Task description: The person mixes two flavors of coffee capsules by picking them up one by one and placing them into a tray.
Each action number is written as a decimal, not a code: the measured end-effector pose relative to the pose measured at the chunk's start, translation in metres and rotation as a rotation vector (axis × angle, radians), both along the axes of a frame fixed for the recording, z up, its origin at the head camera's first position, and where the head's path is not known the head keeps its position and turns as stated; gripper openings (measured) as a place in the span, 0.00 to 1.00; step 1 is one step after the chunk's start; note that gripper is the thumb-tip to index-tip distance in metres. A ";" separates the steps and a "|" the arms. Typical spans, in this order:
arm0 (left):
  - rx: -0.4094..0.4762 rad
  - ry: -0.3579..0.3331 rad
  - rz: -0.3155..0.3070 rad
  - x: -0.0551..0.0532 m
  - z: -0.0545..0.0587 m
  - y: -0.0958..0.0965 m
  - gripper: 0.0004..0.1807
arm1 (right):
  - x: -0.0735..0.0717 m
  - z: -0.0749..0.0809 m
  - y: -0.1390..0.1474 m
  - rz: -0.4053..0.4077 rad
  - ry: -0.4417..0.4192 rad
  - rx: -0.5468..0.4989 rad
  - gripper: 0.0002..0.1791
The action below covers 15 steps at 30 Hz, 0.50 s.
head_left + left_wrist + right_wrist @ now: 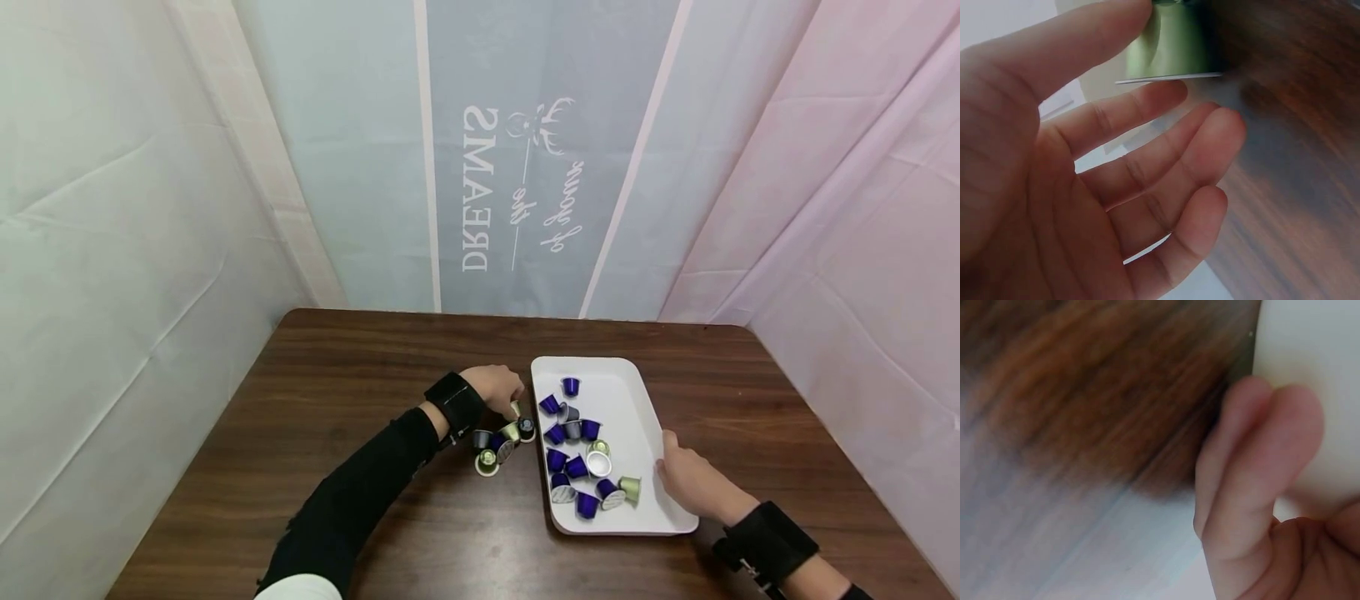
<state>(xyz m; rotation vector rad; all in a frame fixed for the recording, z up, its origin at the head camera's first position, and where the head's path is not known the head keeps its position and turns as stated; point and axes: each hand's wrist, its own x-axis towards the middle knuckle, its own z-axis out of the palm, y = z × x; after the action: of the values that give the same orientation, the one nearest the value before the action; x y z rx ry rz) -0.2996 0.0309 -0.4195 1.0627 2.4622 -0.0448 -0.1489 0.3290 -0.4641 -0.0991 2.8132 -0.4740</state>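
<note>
A green coffee capsule is pinched between the thumb and index finger of my left hand, its silvery rim facing the fingers. The other fingers of that hand are loosely bent. Just below it, several coffee capsules in green, grey, dark blue and black lie in a small pile on the table, left of the white tray. My right hand grips the tray's right edge, its fingers at the rim. Several blue capsules, plus some grey and green ones, lie in the tray, mostly along its left half.
The brown wooden table carries the tray on its right side. A printed curtain hangs behind the table's far edge, and pale cloth covers both sides. Black bands sit on both wrists.
</note>
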 end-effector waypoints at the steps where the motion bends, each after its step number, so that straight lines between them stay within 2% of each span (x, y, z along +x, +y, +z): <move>1: -0.003 0.004 -0.001 0.000 -0.001 0.000 0.12 | 0.000 0.000 0.000 -0.001 -0.001 0.002 0.25; 7: 0.021 -0.010 -0.001 0.001 -0.006 0.002 0.16 | -0.001 0.000 0.001 -0.003 -0.005 0.005 0.26; 12: 0.038 -0.006 -0.018 0.001 -0.011 0.003 0.12 | -0.001 0.000 0.001 0.000 -0.005 0.000 0.26; 15: 0.024 0.007 -0.008 0.001 -0.013 0.003 0.09 | -0.001 0.000 0.001 0.003 -0.003 -0.002 0.26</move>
<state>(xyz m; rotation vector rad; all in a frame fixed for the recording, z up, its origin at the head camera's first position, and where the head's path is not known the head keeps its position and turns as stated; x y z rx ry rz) -0.2991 0.0336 -0.4322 1.0846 2.4709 -0.0217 -0.1501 0.3295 -0.4642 -0.1025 2.8092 -0.4753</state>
